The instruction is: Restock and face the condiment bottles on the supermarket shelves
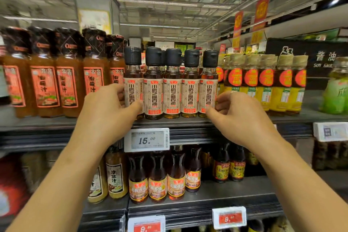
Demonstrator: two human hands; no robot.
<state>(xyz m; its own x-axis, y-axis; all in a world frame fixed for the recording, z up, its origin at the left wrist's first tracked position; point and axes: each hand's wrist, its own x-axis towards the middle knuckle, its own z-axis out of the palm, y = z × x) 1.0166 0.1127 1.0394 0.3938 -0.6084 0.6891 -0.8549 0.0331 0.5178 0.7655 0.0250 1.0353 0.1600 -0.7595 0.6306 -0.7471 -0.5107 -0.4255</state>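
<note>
Row of five sesame oil bottles [171, 88], black caps, beige labels facing out, upright at the front edge of the upper shelf [47, 124], directly above the 15.00 price tag [146, 139]. Left hand [107, 113] grip: thumb and fingers curled round the leftmost bottle [132, 81]. Right hand [239, 115] grip: fingertips pinching the rightmost bottle [208, 84] at its lower label. Left of the row: orange sauce bottles [45, 73]. Right of it: yellow-labelled bottles [263, 83]. Below the tag: smaller amber bottles [158, 179] on the lower shelf.
</note>
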